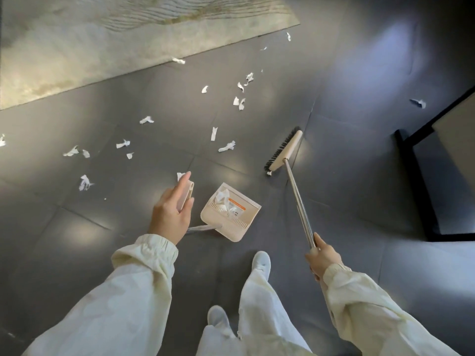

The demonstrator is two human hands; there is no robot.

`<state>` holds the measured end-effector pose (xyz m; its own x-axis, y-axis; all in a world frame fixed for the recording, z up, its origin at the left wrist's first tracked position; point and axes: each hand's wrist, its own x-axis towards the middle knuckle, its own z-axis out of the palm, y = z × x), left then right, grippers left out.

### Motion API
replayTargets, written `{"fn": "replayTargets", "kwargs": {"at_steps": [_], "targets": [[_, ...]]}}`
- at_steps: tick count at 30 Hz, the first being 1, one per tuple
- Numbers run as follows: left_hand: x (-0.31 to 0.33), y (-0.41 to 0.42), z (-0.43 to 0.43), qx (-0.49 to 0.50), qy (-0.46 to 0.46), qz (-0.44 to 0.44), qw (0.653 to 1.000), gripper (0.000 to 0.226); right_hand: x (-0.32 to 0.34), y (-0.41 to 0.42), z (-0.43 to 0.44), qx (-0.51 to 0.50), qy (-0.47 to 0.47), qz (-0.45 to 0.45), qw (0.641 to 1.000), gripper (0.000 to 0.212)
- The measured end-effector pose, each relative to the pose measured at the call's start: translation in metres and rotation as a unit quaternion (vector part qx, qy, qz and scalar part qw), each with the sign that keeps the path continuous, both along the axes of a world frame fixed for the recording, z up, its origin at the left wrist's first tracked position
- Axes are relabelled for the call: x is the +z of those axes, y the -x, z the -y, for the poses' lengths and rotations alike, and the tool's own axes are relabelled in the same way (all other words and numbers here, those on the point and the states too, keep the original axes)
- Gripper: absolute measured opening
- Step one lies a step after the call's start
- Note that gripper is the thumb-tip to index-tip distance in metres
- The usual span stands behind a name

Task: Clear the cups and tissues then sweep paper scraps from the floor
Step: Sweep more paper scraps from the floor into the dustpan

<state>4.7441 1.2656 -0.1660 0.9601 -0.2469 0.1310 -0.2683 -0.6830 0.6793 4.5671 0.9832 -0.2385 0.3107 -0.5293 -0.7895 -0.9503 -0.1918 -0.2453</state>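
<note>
Littering the dark floor [334, 98] between the rug [102, 47] and my feet, the paper scraps [226, 146] lie mostly loose (a few sit in the dustpan [231, 211]). My left hand [171, 214] clasps the dustpan's handle, its mouth turned toward the broom [284, 151]. My right hand [322, 258] wraps fully round the broom's shaft, placed, I judge, to draw scraps in.

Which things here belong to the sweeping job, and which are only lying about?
For the job: broom, gripped by the right hand; dustpan, its handle held by the left hand; scattered paper scraps.
Just there: rug; black frame at the right.
</note>
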Motion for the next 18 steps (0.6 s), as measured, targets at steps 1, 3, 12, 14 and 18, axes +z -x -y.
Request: {"fn": "replayTargets", "kwargs": {"at_steps": [1,3,12,14,18], "targets": [[-0.001,-0.011,0.014,-0.009,-0.007,0.0,1.0,0.056,-0.002,-0.011,0.012,0.006,0.003,-0.003,1.0,0.068],[-0.003,-0.03,0.039,-0.023,-0.028,-0.003,0.999,0.057,-0.007,-0.031,0.033,0.015,0.008,-0.012,1.0,0.069],[-0.005,-0.092,0.092,-0.013,-0.083,-0.009,0.996,0.054,-0.007,-0.072,0.042,0.123,-0.045,-0.082,0.988,0.067],[-0.004,-0.094,0.093,-0.007,-0.086,-0.023,0.996,0.053,0.004,-0.068,0.036,0.154,-0.079,-0.098,0.98,0.066],[-0.002,-0.096,0.093,-0.022,-0.082,-0.018,0.996,0.053,0.035,-0.051,0.04,0.166,-0.158,-0.068,0.971,0.055]]}}
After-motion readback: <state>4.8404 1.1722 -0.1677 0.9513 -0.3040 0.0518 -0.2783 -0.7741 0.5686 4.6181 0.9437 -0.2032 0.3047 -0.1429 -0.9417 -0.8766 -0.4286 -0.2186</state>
